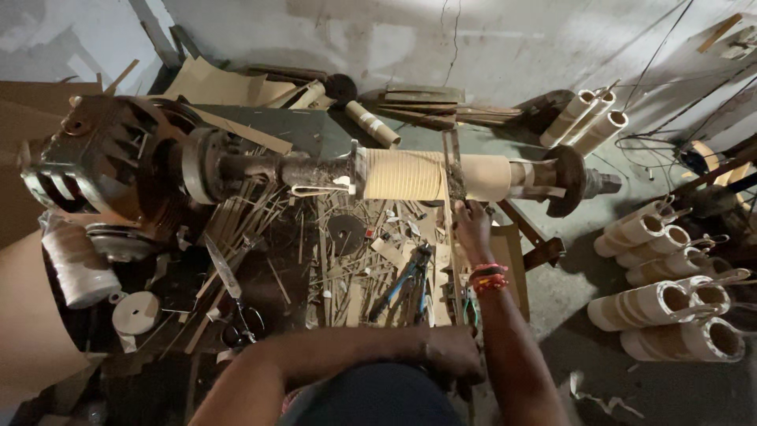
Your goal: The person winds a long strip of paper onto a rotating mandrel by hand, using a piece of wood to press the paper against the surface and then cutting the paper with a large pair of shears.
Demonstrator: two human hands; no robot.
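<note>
Our right hand (473, 223) grips a long thin metal blade (452, 177) set against the cardboard tube (438, 175) on the lathe spindle (315, 170). The tube looks light and crushable, the blade stiff. Our left hand (453, 355) is clenched at the tabletop (315, 260) edge.

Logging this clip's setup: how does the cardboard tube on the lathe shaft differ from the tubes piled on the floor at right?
The mounted tube lies horizontally on the shaft, partly scored into narrow rings; the floor tubes lie loose, stacked, unscored, open ends showing. The right hand reaches the mounted tube only. Both are beige cardboard cylinders.
</note>
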